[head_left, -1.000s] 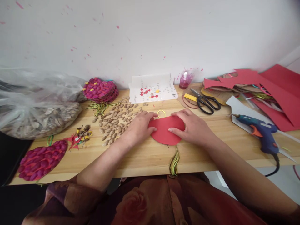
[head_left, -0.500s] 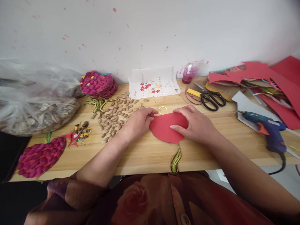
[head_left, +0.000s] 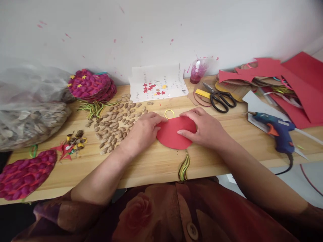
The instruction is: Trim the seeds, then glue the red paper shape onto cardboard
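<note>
We see a wooden table point(head_left: 209, 168) with a clear bag point(head_left: 37, 124) at its left end and red sheets point(head_left: 308, 87) piled at its back right. White paper point(head_left: 158, 75) lies at the back, a blue glue gun point(head_left: 282, 134) to the right. Our right hand point(head_left: 207, 127) grips the right side of a red card point(head_left: 174, 132), thumb on top; our left hand point(head_left: 145, 129) holds its left side, thumb and fingers narrow. The card is between our hands, near the table's front; we cannot tell whether it touches the wood. Scissors point(head_left: 217, 93) lie beyond it. A tassel point(head_left: 184, 166) hangs off its near edge, and a yellow loop point(head_left: 169, 110) shows at its far edge.
</note>
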`<state>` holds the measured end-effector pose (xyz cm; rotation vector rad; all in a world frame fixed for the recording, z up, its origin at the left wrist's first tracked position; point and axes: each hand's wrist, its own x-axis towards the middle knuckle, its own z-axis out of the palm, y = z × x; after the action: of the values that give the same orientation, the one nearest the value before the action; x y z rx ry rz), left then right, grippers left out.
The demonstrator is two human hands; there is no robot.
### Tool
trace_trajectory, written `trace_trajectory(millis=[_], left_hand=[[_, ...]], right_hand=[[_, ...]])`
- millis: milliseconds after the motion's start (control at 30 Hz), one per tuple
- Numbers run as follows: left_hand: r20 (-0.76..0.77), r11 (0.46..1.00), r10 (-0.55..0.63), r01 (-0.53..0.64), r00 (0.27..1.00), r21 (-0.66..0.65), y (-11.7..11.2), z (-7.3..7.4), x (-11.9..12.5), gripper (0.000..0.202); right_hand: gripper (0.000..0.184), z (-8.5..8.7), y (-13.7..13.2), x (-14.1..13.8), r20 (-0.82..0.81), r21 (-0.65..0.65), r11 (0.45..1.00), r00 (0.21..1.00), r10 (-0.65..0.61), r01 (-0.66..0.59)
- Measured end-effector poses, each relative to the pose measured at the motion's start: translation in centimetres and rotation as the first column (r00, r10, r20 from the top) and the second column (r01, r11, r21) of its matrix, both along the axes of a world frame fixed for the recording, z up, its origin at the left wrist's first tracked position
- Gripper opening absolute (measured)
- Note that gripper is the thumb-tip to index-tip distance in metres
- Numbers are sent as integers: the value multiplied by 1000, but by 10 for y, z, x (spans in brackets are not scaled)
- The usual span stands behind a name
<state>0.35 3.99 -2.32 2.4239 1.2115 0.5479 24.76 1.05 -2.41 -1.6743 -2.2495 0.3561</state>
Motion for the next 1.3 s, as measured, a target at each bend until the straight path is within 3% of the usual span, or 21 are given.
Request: trace_trajectory(millis=[167,333,700,967,1167,1300], left_hand=[[-68,975,-91,102,994,197,-16,0,3,33],[-99,954,-286,293,953,65,-28,9,7,29],[-50,948,-319,319,947,6,-27,9,4,19],[-77,948,-318,317,945,-14,-29,13,6,21],[-72,949,-315,316,946,-1,-30,10,7,21],[-71,946,-324,325,943,9,-30,8,8,21]], right_hand=[[58,1,-1,0,-18,-4,1000,1000,0,-1],[56,0,-1,0,-15,1,1000,1000,3,-3],[57,-1,-2,0,-29,0,1000,999,-16,16],[51,-2,1,7,-138,-10,1000,990,-31,29],[45,0,3,13,-275,-97,990,953,-126,103],[44,2,4,13,-221,-96,988,965,-141,123]])
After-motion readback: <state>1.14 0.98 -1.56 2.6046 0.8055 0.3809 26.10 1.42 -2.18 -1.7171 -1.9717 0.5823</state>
